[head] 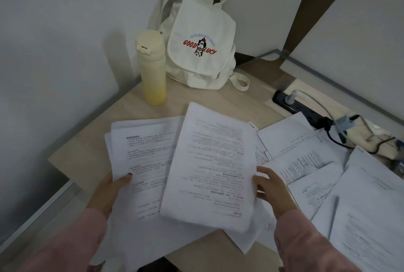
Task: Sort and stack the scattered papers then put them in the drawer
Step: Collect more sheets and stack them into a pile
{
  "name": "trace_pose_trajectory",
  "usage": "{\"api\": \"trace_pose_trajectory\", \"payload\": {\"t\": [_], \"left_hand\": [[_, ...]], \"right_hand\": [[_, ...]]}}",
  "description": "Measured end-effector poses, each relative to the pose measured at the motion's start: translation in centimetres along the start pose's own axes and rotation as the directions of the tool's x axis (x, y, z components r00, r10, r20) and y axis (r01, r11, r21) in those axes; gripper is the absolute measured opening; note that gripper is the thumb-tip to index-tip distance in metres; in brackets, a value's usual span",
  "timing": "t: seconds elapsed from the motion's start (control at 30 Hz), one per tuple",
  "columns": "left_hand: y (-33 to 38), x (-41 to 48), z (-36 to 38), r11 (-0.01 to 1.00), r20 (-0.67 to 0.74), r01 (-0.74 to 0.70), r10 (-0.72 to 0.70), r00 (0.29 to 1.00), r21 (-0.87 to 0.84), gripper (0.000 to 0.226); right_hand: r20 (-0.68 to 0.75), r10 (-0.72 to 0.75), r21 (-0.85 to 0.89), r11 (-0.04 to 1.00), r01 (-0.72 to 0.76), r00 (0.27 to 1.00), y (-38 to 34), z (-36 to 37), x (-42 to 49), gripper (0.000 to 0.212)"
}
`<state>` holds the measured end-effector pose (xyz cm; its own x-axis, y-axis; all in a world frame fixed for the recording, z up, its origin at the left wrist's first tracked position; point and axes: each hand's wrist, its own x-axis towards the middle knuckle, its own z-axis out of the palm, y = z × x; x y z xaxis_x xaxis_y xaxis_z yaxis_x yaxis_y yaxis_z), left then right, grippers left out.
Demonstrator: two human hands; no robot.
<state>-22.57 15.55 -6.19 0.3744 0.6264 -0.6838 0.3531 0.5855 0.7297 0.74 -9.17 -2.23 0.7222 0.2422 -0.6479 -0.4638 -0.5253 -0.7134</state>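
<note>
The left hand (113, 186) sits at about eight o'clock, thumb pressed on top and fingers hidden beneath, gripping the left bundle (144, 158) of printed pages by its lower left edge. That bundle's long axis runs roughly six to twelve. Lapped over its right side lies the top bundle (209, 162), long axis tilted a little toward one o'clock. The right hand (269, 186), at about four o'clock, has its fingers curled onto that bundle's right edge and seems to pinch it.

The two bundles lie between the hands, each touching its own hand, so squaring them calls for pushing inward, three toward nine and nine toward three. The loose papers (317, 162) spread at three to five o'clock, just beside the right hand, which is plainly the nearer one for gathering them.

On the desk (87, 153), a yellow bottle (150, 68) stands upright at eleven o'clock, lid closed, contents not visible. Touching it, at twelve, a white bag (201, 44) has its flap down, contents hidden. A power strip (301, 107) lies at two. The drawer is not in view.
</note>
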Motion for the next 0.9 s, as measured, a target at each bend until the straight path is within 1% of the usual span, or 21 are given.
{"api": "trace_pose_trajectory", "payload": {"t": [0.03, 0.1, 0.17, 0.27, 0.37, 0.4, 0.47, 0.5, 0.53, 0.6, 0.67, 0.7, 0.77, 0.8, 0.83, 0.9], "left_hand": [[0.0, 0.1, 0.2, 1.0, 0.005, 0.002, -0.002, 1.0, 0.004, 0.042], [-0.1, 0.5, 0.5, 1.0, 0.026, 0.008, -0.009, 1.0, 0.024, 0.04], [0.3, 0.5, 1.1, 0.999, 0.044, 0.002, -0.004, 0.999, 0.047, 0.035], [0.9, 0.7, 1.6, 0.999, 0.087, 0.004, -0.009, 0.996, 0.049, 0.028], [1.4, 1.2, 1.6, 0.994, 0.105, 0.035, -0.046, 0.993, 0.104, 0.022], [1.5, 1.4, 1.7, 0.992, 0.112, 0.041, -0.054, 0.992, 0.12, 0.023], [1.7, 1.3, 2.1, 0.988, 0.14, 0.034, -0.056, 0.989, 0.154, 0.024], [1.8, 1.2, 2.4, 0.988, 0.143, 0.036, -0.058, 0.988, 0.151, 0.022], [1.8, 1.3, 2.8, 0.99, 0.141, 0.036, -0.056, 0.988, 0.137, 0.022], [2.1, 1.3, 3.4, 0.991, 0.147, 0.029, -0.047, 0.988, 0.128, 0.032], [2.1, 1.5, 3.8, 0.993, 0.157, 0.035, -0.053, 0.986, 0.114, 0.042], [2.2, 1.5, 4.0, 0.995, 0.163, 0.032, -0.048, 0.985, 0.099, 0.039], [2.1, 1.4, 4.5, 0.994, 0.181, -0.011, -0.009, 0.983, 0.106, 0.022], [1.8, 1.4, 4.6, 0.987, 0.193, -0.057, 0.026, 0.981, 0.152, 0.018], [1.6, 1.2, 4.8, 0.975, 0.206, -0.105, 0.063, 0.977, 0.198, 0.02], [0.9, 1.2, 5.1, 0.95, 0.208, -0.158, 0.102, 0.973, 0.269, 0.023]], "right_hand": [[-0.039, -0.012, -0.117, 0.993, 0.007, 0.999, 0.4, -0.3, 0.3, 0.025], [-0.102, -0.074, -0.345, 0.938, 0.034, 0.992, 0.9, -0.9, 0.9, 0.03], [-0.099, -0.16, -0.489, 0.867, 0.092, 0.982, 0.6, -1.3, 1.2, 0.031], [-0.018, -0.285, -0.581, 0.783, 0.221, 0.958, -1.2, -1.9, 1.4, 0.033], [0.076, -0.361, -0.656, 0.684, 0.319, 0.929, -3.7, -1.8, 2.0, 0.033], [0.119, -0.384, -0.694, 0.627, 0.354, 0.915, -4.5, -1.5, 2.3, 0.034], [0.257, -0.429, -0.763, 0.46, 0.454, 0.866, -5.7, -0.5, 2.8, 0.037], [0.335, -0.441, -0.786, 0.356, 0.505, 0.833, -6.4, 0.5, 2.9, 0.039], [0.414, -0.469, -0.794, 0.233, 0.562, 0.78, -7.0, 1.7, 3.0, 0.039], [0.56, -0.569, -0.752, -0.044, 0.658, 0.602, -7.6, 4.5, 3.3, 0.041], [0.649, -0.626, -0.689, -0.245, 0.682, 0.431, -7.5, 7.3, 3.7, 0.044], [0.691, -0.621, -0.65, -0.313, 0.692, 0.369, -7.4, 8.8, 3.7, 0.046], [0.761, -0.581, -0.567, -0.38, 0.731, 0.289, -7.3, 11.7, 3.1, 0.046], [0.784, -0.567, -0.528, -0.395, 0.752, 0.252, -7.2, 12.9, 2.8, 0.044], [0.792, -0.571, -0.499, -0.399, 0.769, 0.217, -7.1, 14.0, 2.8, 0.044], [0.795, -0.583, -0.446, -0.378, 0.811, 0.165, -6.8, 15.6, 2.6, 0.044]]}}
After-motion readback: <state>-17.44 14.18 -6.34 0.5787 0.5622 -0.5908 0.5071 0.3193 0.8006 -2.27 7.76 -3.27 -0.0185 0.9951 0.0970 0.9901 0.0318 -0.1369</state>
